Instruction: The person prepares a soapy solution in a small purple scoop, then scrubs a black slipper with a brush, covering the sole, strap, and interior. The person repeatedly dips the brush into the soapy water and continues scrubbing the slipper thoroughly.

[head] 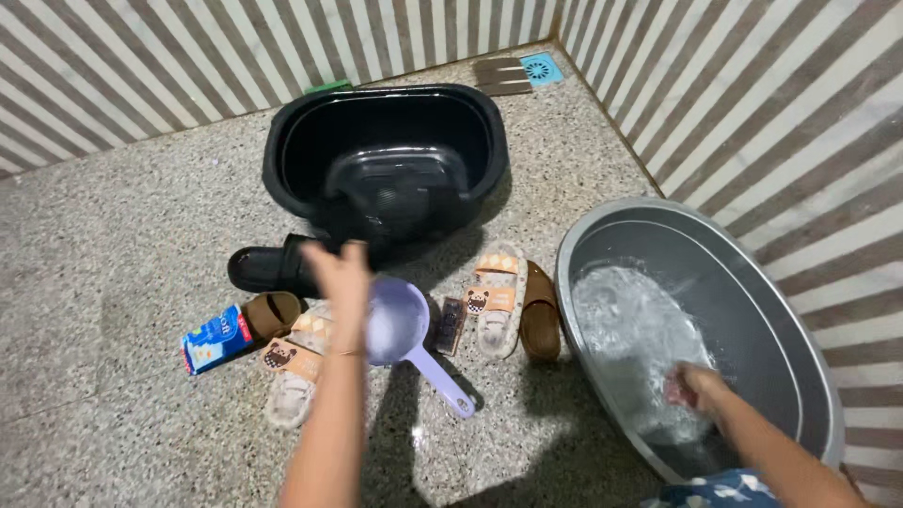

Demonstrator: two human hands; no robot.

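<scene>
1. The left hand point(340, 277) is stretched forward over the speckled stone floor point(113, 282). It is blurred, the fingers look loosely spread, and I cannot tell if it holds anything.
2. Just to the right of this hand, and partly under it, lies a pale purple plastic scoop point(400, 325). It has a round bowl and a flat handle that points back toward the person. I cannot tell whether the hand touches it.
3. The right hand point(694, 388) is inside a big round grey metal basin point(752, 310), down in foamy, moving water. The fingers are curled around something small and pinkish, but it is too blurred to name.
4. Beyond the left hand stands a glossy black plastic tub point(386, 160), oval in shape, with a second black piece lying inside it.
5. Left of the left hand are a black slipper point(268, 268), a brown slipper point(273, 313) and a small blue and white carton point(214, 339) lying on its side.
6. Under the left forearm is a pale patterned sandal point(292, 372), partly hidden by the arm. Its pair point(497, 299) lies between the two hands, beside another brown slipper point(540, 325).
7. Far beyond, in the corner of the striped tile walls point(752, 103), is a blue floor drain point(541, 68).
</scene>
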